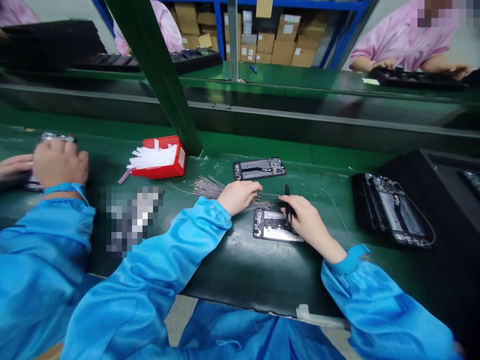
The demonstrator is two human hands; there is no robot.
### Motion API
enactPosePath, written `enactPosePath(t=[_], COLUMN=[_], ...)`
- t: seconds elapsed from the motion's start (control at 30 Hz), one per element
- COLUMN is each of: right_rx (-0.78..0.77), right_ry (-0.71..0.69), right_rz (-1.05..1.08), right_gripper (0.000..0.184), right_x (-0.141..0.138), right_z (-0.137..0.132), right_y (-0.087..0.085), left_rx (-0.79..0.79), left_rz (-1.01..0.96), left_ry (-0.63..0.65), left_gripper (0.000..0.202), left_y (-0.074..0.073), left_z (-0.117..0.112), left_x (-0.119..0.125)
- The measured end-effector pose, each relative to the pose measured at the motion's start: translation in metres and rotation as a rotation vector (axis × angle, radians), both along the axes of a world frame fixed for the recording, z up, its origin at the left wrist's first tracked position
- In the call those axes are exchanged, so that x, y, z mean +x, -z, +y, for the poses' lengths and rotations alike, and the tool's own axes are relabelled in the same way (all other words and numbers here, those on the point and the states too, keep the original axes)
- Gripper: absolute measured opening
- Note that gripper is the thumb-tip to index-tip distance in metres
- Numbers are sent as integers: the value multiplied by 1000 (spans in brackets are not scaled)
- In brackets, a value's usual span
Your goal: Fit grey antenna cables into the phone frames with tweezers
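My left hand (pixel 240 196) rests with fingers curled on a pile of thin grey wires (pixel 210 187), pinching at them near its fingertips. My right hand (pixel 305 220) grips black tweezers (pixel 287 205), their tip down on an opened phone body (pixel 272 226) lying flat on the green table just in front of me. A second opened phone body (pixel 258 168) lies farther back, untouched.
A red tray (pixel 165 167) of white strips stands at left. A stack of phone bodies (pixel 393 210) leans against a black tray (pixel 442 175) at right. A co-worker's hands (pixel 56 162) work at far left; people in pink sit across the conveyor.
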State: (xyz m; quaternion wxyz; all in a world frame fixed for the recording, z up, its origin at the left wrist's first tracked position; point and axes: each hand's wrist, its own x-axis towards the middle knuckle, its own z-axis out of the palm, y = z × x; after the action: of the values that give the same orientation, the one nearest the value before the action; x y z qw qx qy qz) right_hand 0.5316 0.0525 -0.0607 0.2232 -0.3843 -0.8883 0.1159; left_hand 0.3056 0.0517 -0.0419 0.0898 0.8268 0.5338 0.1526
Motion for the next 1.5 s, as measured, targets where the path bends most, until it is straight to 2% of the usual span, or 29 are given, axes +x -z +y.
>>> enactPosePath(t=[0.2, 0.33, 0.43, 0.53, 0.6, 0.7, 0.8, 0.9, 1.1, 1.5], right_rx=[3, 10, -6, -44, -114, -278, -408, -468, -489, -502], right_ry=[40, 44, 13, -21, -59, -135, -152, -117, -94, -102], right_rz=[18, 65, 129, 239, 320, 399, 421, 422, 443, 438], right_gripper=[25, 24, 25, 24, 21, 18, 15, 13, 11, 13], right_x=[6, 7, 6, 2, -2, -10, -20, -26, -27, -27], right_z=[0, -1, -7, -18, -26, -35, -38, -38, -36, -35], right_y=[2, 0, -6, -14, -19, -20, -16, -10, -3, -6], left_rx=[24, 82, 165, 216, 172, 47, -20, -2, 90, 100], left_rz=[92, 118, 85, 3, -59, -129, -140, -92, 0, -20], left_ry=[-105, -119, -100, -18, 37, 51, 24, -1, -16, -25], left_gripper=[15, 13, 14, 18, 19, 18, 17, 16, 18, 19], left_y=[3, 3, -2, -7, -5, 5, 17, 23, 23, 21], left_z=[0, 3, -2, -22, -41, -68, -81, -81, -78, -79], left_x=[-4, -3, -2, 1, 3, 4, 5, 7, 10, 10])
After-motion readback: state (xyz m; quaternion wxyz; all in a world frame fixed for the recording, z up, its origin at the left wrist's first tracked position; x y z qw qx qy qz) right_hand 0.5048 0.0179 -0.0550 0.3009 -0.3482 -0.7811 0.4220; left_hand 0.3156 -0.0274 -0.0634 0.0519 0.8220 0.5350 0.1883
